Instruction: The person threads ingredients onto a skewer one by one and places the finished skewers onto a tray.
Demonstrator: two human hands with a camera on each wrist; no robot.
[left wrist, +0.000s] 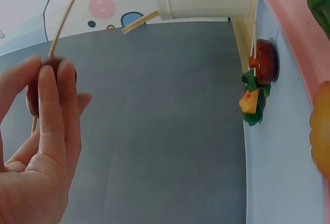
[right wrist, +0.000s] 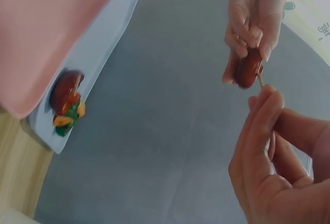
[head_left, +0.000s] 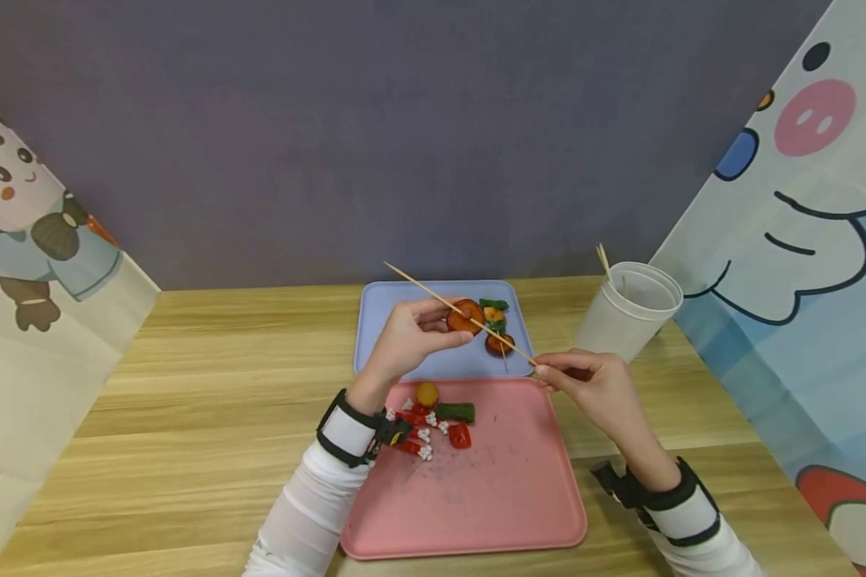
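Observation:
In the head view my left hand (head_left: 414, 332) grips a round, glossy brown-red food piece (head_left: 456, 322), like a mushroom cap, above the blue tray (head_left: 378, 320). A thin wooden skewer (head_left: 418, 284) passes through this piece, its far end sticking out up and left. My right hand (head_left: 592, 385) pinches the skewer's near end between thumb and fingertips. From the right wrist view, the brown-red piece (right wrist: 248, 69) sits in the left fingers, with the right fingertips close to it on the skewer. The left wrist view shows the left fingers (left wrist: 49, 100) spread over the piece.
A loaded skewer with a brown-red piece (head_left: 500, 345), green and yellow bits lies on the blue tray. On the pink tray (head_left: 505, 497) are a yellow piece (head_left: 427, 394), a green strip (head_left: 456, 413) and several red pieces. A white cup (head_left: 624, 320) holds wooden sticks (head_left: 603, 260).

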